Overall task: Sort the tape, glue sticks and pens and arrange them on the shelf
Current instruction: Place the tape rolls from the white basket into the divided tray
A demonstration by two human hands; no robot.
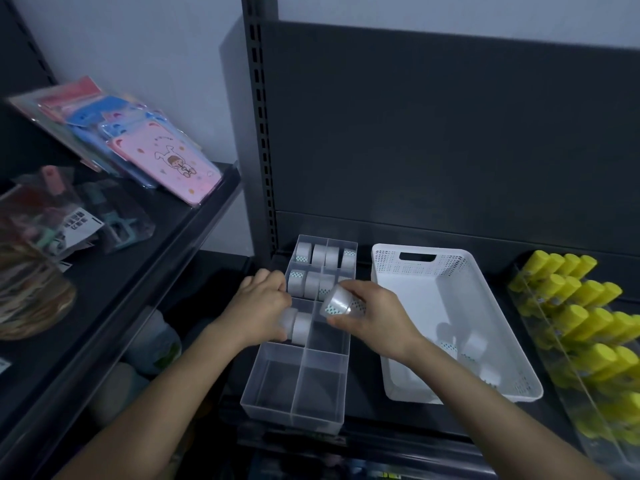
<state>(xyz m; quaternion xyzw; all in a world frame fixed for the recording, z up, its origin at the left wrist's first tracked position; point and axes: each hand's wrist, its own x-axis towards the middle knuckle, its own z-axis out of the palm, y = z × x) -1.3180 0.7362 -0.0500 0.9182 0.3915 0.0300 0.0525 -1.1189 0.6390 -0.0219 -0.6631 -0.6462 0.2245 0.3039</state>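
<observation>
My right hand [374,317] pinches a tape roll [341,304] over the organizer [294,389]. My left hand [259,301], at nine o'clock, curls round standing rolls [300,328]. Bumped, they could topple.

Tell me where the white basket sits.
Head view: the white basket stands right of centre on the shelf, between the clear divided tray and the yellow glue sticks.

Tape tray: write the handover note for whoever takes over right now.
Left grip: holds two rolls in the divided tray, third row left.
Right grip: holds a tape roll over the tray.
Done: back two rows hold rolls; yellow glue sticks are lined up at right.
Left: several rolls lie in the white basket; three compartments are empty. Pens not in view.
</observation>
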